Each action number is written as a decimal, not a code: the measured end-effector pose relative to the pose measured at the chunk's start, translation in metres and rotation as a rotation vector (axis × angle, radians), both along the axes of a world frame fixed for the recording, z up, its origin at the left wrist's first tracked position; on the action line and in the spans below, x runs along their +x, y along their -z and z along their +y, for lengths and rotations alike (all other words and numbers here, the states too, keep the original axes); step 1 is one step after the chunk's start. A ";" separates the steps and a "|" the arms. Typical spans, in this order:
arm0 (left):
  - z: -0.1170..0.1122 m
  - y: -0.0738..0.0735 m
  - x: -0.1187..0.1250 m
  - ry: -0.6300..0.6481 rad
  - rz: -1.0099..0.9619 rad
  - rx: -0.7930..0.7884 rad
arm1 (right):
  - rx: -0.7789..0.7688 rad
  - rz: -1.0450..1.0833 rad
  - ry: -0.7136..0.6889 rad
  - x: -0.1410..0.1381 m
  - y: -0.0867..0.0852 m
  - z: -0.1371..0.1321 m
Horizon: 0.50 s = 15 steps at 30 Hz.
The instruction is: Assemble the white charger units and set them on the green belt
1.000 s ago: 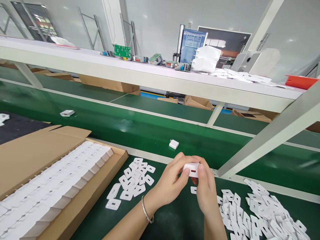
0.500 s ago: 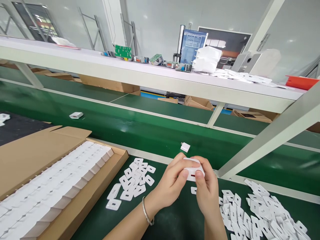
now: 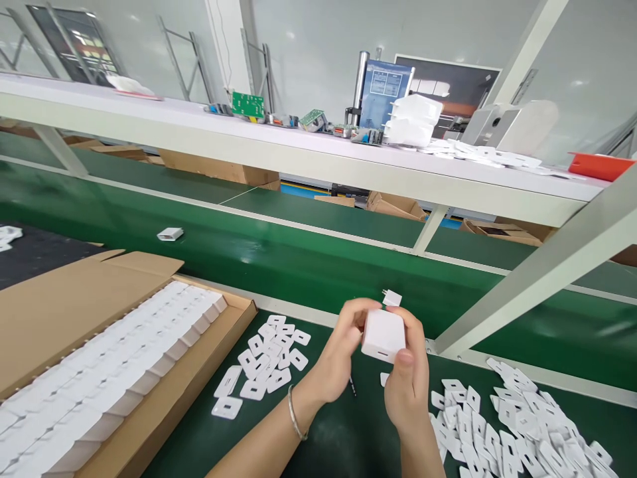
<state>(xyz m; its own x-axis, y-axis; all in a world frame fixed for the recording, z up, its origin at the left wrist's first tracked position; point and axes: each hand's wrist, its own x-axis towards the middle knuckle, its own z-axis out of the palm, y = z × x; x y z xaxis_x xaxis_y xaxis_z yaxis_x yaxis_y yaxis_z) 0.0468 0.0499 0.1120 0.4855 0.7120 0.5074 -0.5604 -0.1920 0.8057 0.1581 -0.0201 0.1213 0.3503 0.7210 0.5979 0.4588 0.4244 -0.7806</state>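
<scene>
Both my hands hold one white charger block [image 3: 382, 334] above the green table mat. My right hand [image 3: 409, 385] grips it from below, thumb pressed on its front face. My left hand [image 3: 342, 348], with a metal bracelet at the wrist, pinches the block's left side with curled fingers. The block's broad white face is turned up toward me. Just behind it, a second white charger [image 3: 391, 298] with prongs lies on the green conveyor belt [image 3: 279, 259].
An open cardboard box [image 3: 164, 398] at left holds rows of white chargers. Piles of white stickers [image 3: 271, 358] lie left of my hands, and more stickers [image 3: 507, 425] at right. Another charger [image 3: 170, 234] rides the belt. A slanted frame post [image 3: 537, 272] stands right; a shelf [image 3: 298, 156] overhead.
I have turned the charger in my hands so its broad face points up. Both loose chargers on the belt have travelled to the right.
</scene>
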 end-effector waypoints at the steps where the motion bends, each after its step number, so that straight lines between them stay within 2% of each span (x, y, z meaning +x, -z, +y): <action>1: 0.000 -0.001 0.001 0.049 -0.006 -0.096 | 0.025 -0.005 0.026 0.000 0.003 0.000; 3: -0.003 -0.003 0.001 0.092 0.051 -0.211 | 0.043 -0.027 0.049 0.000 0.008 0.000; 6: -0.007 -0.006 0.003 0.089 0.155 -0.247 | -0.020 -0.076 0.020 0.003 0.010 0.000; 11: -0.008 -0.010 0.009 0.201 -0.017 -0.373 | -0.217 -0.158 0.039 0.011 -0.001 0.000; 15: -0.003 -0.012 0.010 0.158 -0.071 -0.409 | -0.295 -0.156 0.017 0.023 -0.009 -0.003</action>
<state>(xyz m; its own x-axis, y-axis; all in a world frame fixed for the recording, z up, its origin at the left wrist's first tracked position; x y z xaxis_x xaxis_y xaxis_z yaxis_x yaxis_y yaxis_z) 0.0563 0.0465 0.1236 0.5786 0.7809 0.2353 -0.6139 0.2271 0.7560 0.1808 -0.0229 0.1308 0.2841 0.8660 0.4115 0.5879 0.1817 -0.7883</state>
